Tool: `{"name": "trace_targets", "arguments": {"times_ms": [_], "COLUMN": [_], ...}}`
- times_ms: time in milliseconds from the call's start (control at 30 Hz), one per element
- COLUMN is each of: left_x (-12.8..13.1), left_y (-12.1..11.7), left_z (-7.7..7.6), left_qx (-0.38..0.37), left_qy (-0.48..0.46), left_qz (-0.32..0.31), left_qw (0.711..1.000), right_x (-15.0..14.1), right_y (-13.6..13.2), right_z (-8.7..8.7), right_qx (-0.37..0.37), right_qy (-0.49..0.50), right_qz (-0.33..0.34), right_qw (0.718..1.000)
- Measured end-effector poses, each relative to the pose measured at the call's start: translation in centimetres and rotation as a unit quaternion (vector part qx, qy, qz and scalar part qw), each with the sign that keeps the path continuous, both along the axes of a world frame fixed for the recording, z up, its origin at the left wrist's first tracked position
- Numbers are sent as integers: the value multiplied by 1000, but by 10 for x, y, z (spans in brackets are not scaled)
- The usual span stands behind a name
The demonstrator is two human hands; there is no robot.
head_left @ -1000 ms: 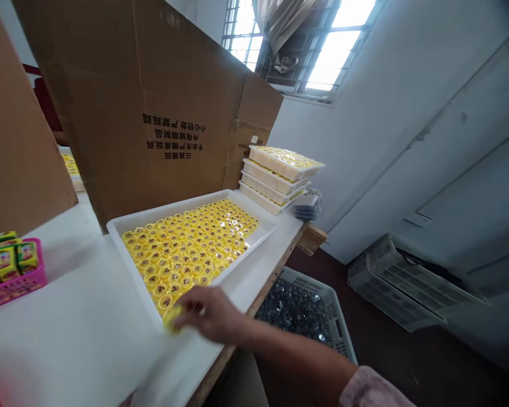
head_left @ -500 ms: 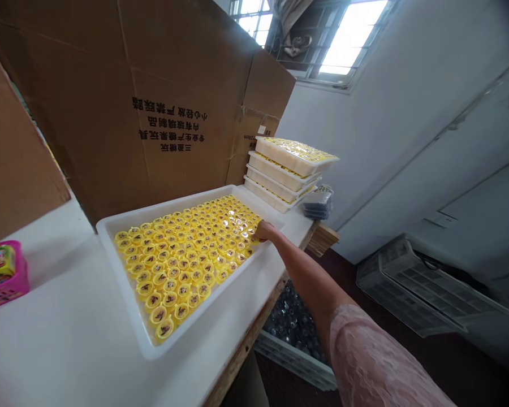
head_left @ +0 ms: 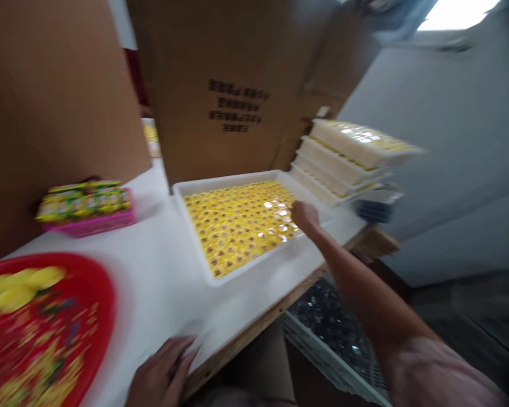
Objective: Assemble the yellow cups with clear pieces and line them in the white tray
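Observation:
My right hand (head_left: 305, 216) is at the right end of a white tray (head_left: 203, 182), with its fingers closed and turned down by the yellow round caps. Whatever those fingers hold is hidden. Rows of small yellow round caps (head_left: 237, 220) with dark printed pictures fill most of the tray; shiny clear pieces cover several near my hand. At the table's front edge is my left hand (head_left: 163, 373), its fingers curled toward the thumb. A faint, blurred, clear shape shows at its fingertips, too smeared to name.
Filled white trays (head_left: 343, 161) are stacked at the back right. A red basin (head_left: 106, 305) with yellow discs and loose bits stands left, before a pink basket (head_left: 97, 225) of small packets. Cardboard (head_left: 246, 51) rises behind. Below the edge sits a crate of dark, shiny pieces (head_left: 331, 311).
The view has swung left, bringing the red basin, the whole pink basket and my left hand into sight. My right hand stays at the tray's right end.

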State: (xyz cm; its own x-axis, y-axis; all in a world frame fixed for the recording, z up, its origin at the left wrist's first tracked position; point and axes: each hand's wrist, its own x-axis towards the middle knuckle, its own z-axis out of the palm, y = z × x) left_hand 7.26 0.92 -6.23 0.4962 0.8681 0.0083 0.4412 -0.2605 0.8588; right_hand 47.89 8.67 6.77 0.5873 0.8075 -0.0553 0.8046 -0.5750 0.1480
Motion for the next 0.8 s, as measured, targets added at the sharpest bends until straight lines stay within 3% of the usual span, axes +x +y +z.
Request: {"name": "trace_targets", "arguments": {"times_ms": [67,100,167,233,267,333,400,467,533,600,667,800], "left_x": [1,2,1,-5,-13,-39,-81,-135,-189,-232,-259,-272], "left_y": [-6,-8,-12,-12,-9,2,23,51,78,101,116,127], "left_z": [11,16,25,35,40,52,65,74,77,76,71,65], "left_qx": [7,7,-1,-4,4,47,115,154,149,135,127,133], "left_qy": [3,3,-2,-17,-23,-13,43,150,299,342,369,396], "left_qz": [-20,-20,-6,20,33,84,181,300,352,352,330,265], "left_qw": [1000,1000,1000,1000,999,995,976,929,874,860,859,869], "right_x": [-47,-75,-136,-195,-220,-260,-283,-293,-294,-293,-292,-295], "right_y": [-1,-4,-16,-34,-43,-57,-65,-69,-72,-75,-79,-85], "right_z": [-9,-16,-34,-58,-71,-97,-119,-132,-137,-135,-129,-117], "right_qx": [73,144,220,209,193,170,145,132,140,160,174,157], "right_qy": [19,48,143,220,236,229,215,210,215,227,245,279], "right_qz": [96,186,364,484,512,555,570,569,562,549,539,548], "right_qw": [993,971,894,821,803,781,780,784,787,788,787,773]}}
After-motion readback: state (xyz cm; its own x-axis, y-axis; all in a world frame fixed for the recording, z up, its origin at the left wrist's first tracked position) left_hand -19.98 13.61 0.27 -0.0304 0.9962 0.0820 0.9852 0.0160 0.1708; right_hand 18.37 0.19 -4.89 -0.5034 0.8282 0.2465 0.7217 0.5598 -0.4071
